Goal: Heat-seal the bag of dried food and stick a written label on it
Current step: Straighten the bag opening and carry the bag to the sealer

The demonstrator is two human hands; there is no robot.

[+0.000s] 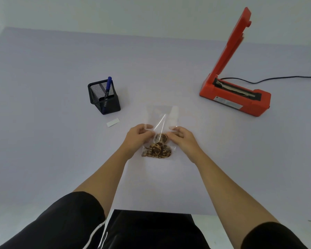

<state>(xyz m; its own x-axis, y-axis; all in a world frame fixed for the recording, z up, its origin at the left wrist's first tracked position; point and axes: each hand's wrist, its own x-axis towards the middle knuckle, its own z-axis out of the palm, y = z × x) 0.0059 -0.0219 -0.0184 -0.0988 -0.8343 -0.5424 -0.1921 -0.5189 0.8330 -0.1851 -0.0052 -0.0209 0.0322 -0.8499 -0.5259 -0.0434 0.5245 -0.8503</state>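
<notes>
A clear plastic bag (pixel 162 121) lies on the table in front of me, with brown dried food (pixel 157 150) gathered in its near end. My left hand (pixel 137 136) pinches the bag's left edge and my right hand (pixel 180 138) pinches its right edge, both about halfway up the bag. The bag's far end looks empty and lies flat. A red heat sealer (pixel 235 95) stands at the right with its lid arm raised upright. A small white label (pixel 113 122) lies left of the bag.
A black mesh pen holder (pixel 104 97) with a blue marker (pixel 108 86) stands behind the label. The sealer's black cord (pixel 276 79) runs off to the right. The lilac table (pixel 43 123) meets a pale wall at the back.
</notes>
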